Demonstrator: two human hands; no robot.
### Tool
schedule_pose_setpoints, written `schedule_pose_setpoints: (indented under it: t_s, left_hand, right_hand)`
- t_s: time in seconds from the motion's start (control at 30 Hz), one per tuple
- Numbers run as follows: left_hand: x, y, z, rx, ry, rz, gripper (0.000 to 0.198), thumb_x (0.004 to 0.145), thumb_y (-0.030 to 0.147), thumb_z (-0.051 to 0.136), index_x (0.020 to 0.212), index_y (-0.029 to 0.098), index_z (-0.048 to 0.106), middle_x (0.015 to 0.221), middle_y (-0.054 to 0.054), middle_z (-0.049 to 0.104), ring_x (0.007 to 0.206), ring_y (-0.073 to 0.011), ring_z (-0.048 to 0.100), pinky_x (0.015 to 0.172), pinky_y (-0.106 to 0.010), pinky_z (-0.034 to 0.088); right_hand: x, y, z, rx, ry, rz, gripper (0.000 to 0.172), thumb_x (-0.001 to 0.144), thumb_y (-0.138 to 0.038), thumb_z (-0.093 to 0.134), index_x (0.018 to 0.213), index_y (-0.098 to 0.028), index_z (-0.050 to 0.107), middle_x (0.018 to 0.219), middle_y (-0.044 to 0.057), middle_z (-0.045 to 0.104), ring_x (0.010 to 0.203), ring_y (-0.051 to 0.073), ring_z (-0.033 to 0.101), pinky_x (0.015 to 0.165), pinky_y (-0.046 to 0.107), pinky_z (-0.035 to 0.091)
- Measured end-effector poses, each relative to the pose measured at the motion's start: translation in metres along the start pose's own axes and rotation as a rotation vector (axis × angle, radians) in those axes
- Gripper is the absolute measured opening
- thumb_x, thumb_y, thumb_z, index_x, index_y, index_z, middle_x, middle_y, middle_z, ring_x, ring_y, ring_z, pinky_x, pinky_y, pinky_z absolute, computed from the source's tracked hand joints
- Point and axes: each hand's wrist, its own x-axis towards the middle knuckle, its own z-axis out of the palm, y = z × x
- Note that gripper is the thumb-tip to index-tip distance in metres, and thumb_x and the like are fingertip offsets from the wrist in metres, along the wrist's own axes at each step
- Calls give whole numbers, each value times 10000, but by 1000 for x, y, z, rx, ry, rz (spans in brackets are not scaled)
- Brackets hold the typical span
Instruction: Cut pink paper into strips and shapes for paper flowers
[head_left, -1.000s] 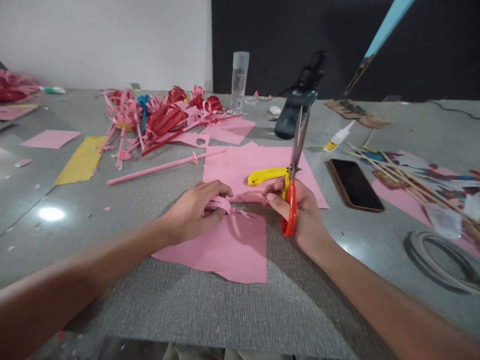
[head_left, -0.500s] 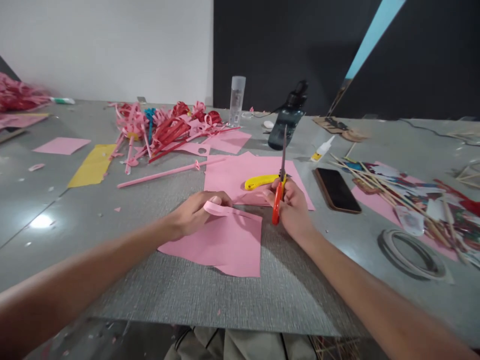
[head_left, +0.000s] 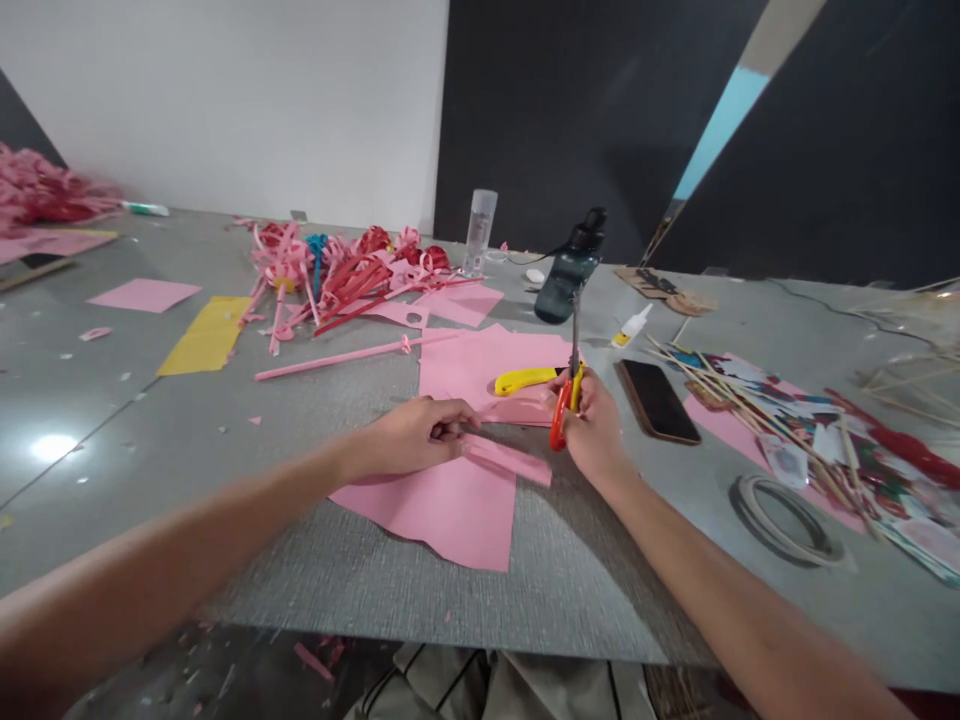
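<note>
Between the fingers of my left hand is a folded pink paper strip, its free end pointing right. Below that hand lies a larger pink paper sheet with an uneven front edge. My right hand is closed round the handles of scissors with red and yellow grips, blades pointing up and away from me. Just left of the scissors, a yellow utility knife rests on another pink sheet. A gap separates the strip's end from the scissors.
Right of my hand lie a phone, a glue bottle, a tape roll and a pile of sticks and scraps. A dark bottle and a clear bottle stand behind. Pink and red paper flowers lie back left.
My left hand has closed on the paper strip, which now reaches right beyond the sheet instead of curling over the thumb. The scissors stay in my right hand. The view has shifted slightly.
</note>
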Motion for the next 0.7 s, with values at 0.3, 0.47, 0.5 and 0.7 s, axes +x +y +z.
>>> schedule_pose_setpoints:
  t_s: [0.3, 0.47, 0.5, 0.7]
  left_hand:
    - [4, 4, -1, -287, 262, -47, 203, 949, 331, 569, 1100, 201, 608, 629, 67, 474, 596, -109, 428, 588, -256, 299]
    - [3, 7, 0, -420, 307, -62, 245, 985, 414, 516, 1095, 211, 598, 671, 45, 514, 610, -121, 438, 592, -265, 307]
    - [3, 7, 1, -453, 290, -59, 268, 990, 436, 506, 1098, 212, 604, 697, 37, 527, 626, -123, 449, 602, -266, 315]
    - [6, 8, 6, -627, 224, -1, 377, 980, 526, 507, 1011, 190, 675, 794, 6, 551, 760, -137, 505, 736, -273, 378]
  right_hand:
    - [6, 9, -8, -46, 63, 6, 171, 803, -318, 689, 914, -242, 582, 816, -7, 613, 723, 198, 557, 685, 344, 430]
    - [8, 17, -7, -48, 51, 6, 186, 836, -372, 688, 916, -244, 579, 816, -10, 601, 728, 202, 544, 689, 348, 416]
    - [8, 18, -7, -47, 48, 6, 194, 839, -382, 690, 914, -243, 578, 817, -8, 603, 730, 203, 546, 692, 351, 418]
    - [6, 10, -8, -49, 40, -3, 189, 846, -372, 692, 928, -247, 576, 800, -12, 571, 723, 201, 526, 688, 352, 420]
